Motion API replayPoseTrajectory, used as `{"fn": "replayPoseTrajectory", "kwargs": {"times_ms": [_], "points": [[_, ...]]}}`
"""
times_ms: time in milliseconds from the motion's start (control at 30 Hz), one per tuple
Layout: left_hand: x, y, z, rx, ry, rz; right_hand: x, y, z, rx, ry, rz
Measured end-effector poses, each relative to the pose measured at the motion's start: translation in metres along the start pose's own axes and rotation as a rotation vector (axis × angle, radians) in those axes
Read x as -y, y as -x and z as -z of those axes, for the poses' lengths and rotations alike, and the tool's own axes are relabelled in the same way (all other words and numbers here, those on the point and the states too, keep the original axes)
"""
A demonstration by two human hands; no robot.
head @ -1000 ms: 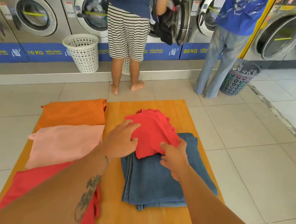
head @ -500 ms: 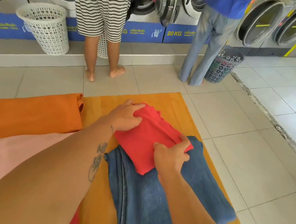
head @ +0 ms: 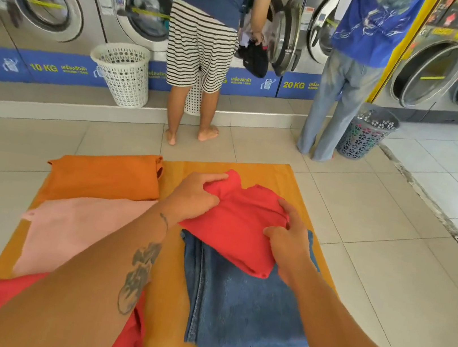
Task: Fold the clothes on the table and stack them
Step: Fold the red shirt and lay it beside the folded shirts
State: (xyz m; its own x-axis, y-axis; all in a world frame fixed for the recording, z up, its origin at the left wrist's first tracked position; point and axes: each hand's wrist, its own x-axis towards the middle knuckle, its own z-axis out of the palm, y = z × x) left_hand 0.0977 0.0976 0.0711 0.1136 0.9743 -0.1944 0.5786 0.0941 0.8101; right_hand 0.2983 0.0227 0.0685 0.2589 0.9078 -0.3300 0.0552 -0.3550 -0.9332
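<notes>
A red garment [head: 239, 228] lies partly folded on top of folded blue jeans [head: 243, 306] on the wooden table [head: 166, 283]. My left hand [head: 196, 195] grips the garment's far left edge. My right hand [head: 289, 238] pinches its right side. Along the table's left side lie an orange garment [head: 105, 177], a pink garment [head: 77, 228] and another red garment [head: 122, 344], the last mostly hidden under my left forearm.
Two people stand beyond the table facing a row of washing machines [head: 47, 6]. A white laundry basket [head: 122, 72] and a grey basket [head: 366, 130] stand by the machines. Tiled floor [head: 392, 227] surrounds the table.
Both hands have shifted farther along the red garment and bunched its cloth. The camera has tilted up and down, showing more of the machines now.
</notes>
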Motion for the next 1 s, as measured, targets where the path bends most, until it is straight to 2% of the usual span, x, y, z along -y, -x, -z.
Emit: {"fn": "replayPoseTrajectory", "kwargs": {"times_ms": [167, 333, 567, 700, 833, 1000], "points": [[-0.005, 0.084, 0.018, -0.208, 0.002, 0.021, 0.014, 0.033, 0.004, 0.219, 0.061, 0.089], [0.011, 0.174, 0.036, -0.354, 0.004, 0.108, 0.006, 0.074, -0.017, 0.413, 0.086, 0.080], [0.056, 0.270, 0.065, -0.530, 0.034, 0.143, -0.012, 0.139, -0.066, 0.564, 0.127, 0.086], [0.102, 0.320, 0.082, -0.570, 0.086, 0.201, -0.038, 0.179, -0.104, 0.616, 0.178, 0.095], [0.154, 0.373, 0.080, -0.591, 0.040, 0.267, -0.080, 0.223, -0.137, 0.685, 0.312, 0.113], [0.212, 0.426, 0.049, -0.484, -0.056, 0.343, -0.140, 0.262, -0.142, 0.702, 0.604, 0.237]]}}
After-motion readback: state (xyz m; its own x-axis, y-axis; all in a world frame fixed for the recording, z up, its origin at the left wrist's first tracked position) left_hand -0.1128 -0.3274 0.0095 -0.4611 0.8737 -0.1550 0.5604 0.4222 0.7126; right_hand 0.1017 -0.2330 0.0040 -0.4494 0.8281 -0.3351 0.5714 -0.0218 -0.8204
